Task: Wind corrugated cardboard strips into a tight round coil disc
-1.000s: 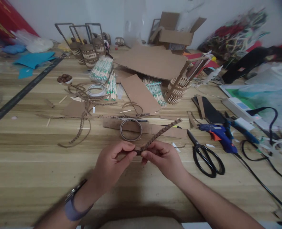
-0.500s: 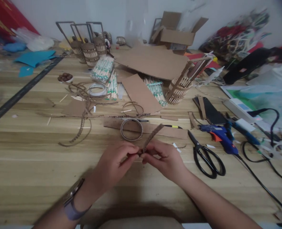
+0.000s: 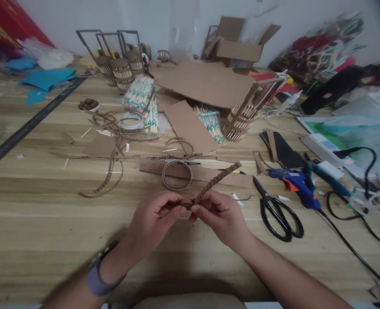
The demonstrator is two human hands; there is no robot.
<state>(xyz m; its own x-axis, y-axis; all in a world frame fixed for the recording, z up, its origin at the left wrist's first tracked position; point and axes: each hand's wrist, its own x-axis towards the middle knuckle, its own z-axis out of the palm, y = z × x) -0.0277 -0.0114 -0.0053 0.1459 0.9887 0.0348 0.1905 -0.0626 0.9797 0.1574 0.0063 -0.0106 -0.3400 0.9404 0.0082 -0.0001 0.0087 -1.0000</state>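
Between my two hands is a narrow brown strip of corrugated cardboard (image 3: pixel 218 181), its near end curled into a small coil. My left hand (image 3: pixel 159 223) pinches the coiled end between thumb and fingers. With my right hand (image 3: pixel 224 216) I grip the strip close beside the coil, and its free end sticks up to the right. Just beyond my fingertips lies a brown cardboard ring (image 3: pixel 164 176). Black-handled scissors (image 3: pixel 278 212) rest to the right of my right hand. My fingers partly hide the coil.
A blue glue gun (image 3: pixel 294 184) with a trailing black cable lies at right. Curled cardboard strips (image 3: pixel 111 169) lie at left. Farther back are flat cardboard (image 3: pixel 206 81), bundled wrapped sticks (image 3: pixel 138 94), a stick-built basket (image 3: pixel 238 122) and several handled lidded baskets (image 3: pixel 122 73).
The strip's free end has swung down to the right and shows more length. The curled end is more visible between my fingers. Both hands stay in nearly the same place.
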